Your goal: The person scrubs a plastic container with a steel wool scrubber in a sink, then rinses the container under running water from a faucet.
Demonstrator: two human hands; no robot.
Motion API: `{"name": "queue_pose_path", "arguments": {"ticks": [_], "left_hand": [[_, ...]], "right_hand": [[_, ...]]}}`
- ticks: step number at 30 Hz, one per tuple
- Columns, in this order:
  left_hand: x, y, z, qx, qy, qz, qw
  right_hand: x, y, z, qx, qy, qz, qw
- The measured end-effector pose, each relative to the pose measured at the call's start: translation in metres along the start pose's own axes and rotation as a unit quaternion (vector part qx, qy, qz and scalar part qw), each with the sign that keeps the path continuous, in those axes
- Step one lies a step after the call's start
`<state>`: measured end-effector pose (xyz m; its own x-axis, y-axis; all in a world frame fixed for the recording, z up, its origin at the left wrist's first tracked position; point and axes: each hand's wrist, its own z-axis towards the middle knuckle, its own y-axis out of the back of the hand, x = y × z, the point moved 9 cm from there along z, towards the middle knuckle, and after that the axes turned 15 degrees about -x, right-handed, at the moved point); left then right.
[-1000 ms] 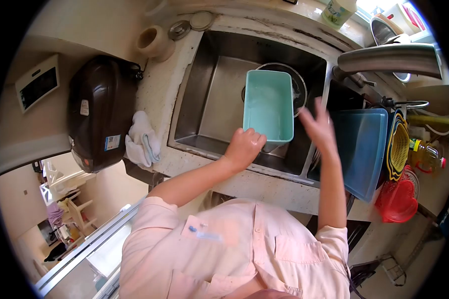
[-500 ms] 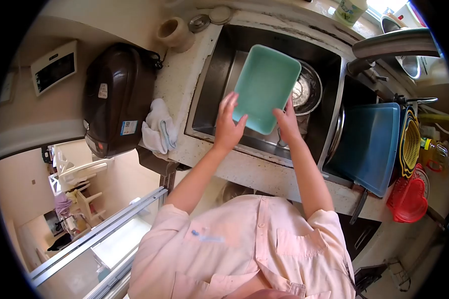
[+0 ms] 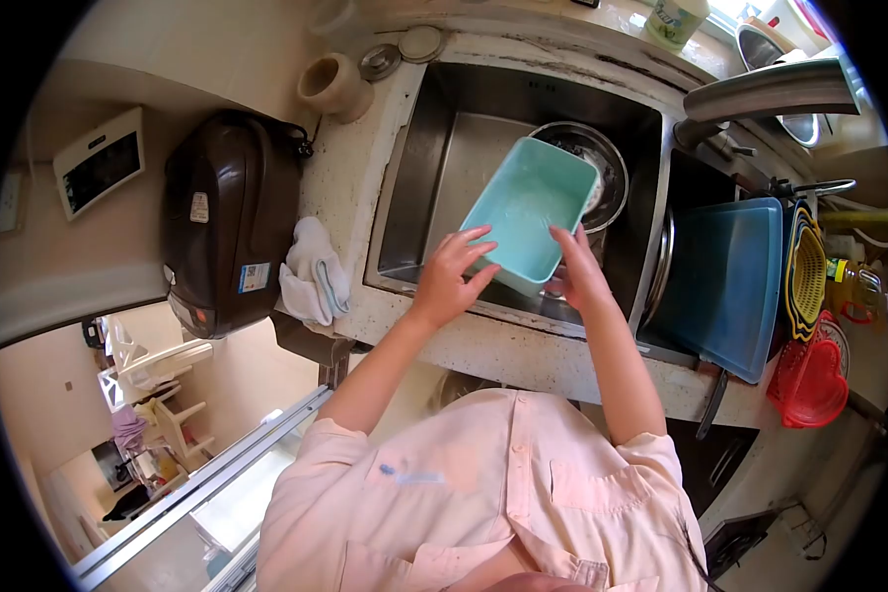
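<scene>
A pale green rectangular plastic container is held over the sink, tilted so that its inside faces me. My left hand grips its near left corner, thumb and fingers along the wall. On the other side my right hand holds the near right edge, with the thumb on the rim and some fingers hidden behind the wall. Partly covered by the container, a round metal bowl stands in the steel sink, and something whitish shows inside it.
Right of the sink a blue tray leans beside yellow baskets and a red basket. The faucet reaches in from the right. A folded cloth and a dark brown appliance are on the left.
Both hands have brought the container lower in the view, toward me, and tilted it differently, so its inner walls show more. More of the metal bowl behind it is visible.
</scene>
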<state>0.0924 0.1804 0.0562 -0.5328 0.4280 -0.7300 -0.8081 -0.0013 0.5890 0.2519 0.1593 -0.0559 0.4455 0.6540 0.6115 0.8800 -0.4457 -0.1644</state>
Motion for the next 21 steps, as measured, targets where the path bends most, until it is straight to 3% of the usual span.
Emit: {"name": "queue_pose_path", "arguments": {"ticks": [3,4,7,9,12,15,18,21], "left_hand": [[-0.003,-0.009,0.01,-0.029,-0.023,0.041,0.998],[-0.004,-0.006,0.016,-0.052,-0.014,0.034,0.998],[-0.02,0.022,0.026,-0.12,0.01,0.021,0.993],[-0.037,0.049,0.028,-0.168,0.006,0.011,0.986],[-0.043,0.066,0.019,-0.176,0.015,-0.009,0.984],[-0.041,0.07,0.004,-0.191,0.068,-0.053,0.978],[-0.05,0.067,-0.009,-0.179,0.089,-0.079,0.977],[-0.049,0.068,-0.02,-0.163,0.117,-0.098,0.975]], "right_hand": [[-0.015,0.016,0.016,-0.099,-0.049,-0.034,0.993],[-0.021,0.012,0.025,-0.091,-0.055,-0.03,0.994],[-0.024,-0.023,0.011,0.092,-0.167,0.108,0.976],[-0.012,-0.034,-0.002,0.127,-0.201,0.212,0.948],[0.003,-0.038,0.005,0.208,-0.19,0.377,0.882],[0.015,-0.052,0.001,0.272,-0.197,0.532,0.777],[0.027,-0.058,-0.017,0.312,-0.158,0.603,0.717],[0.034,-0.067,-0.047,0.378,-0.126,0.603,0.691]]}}
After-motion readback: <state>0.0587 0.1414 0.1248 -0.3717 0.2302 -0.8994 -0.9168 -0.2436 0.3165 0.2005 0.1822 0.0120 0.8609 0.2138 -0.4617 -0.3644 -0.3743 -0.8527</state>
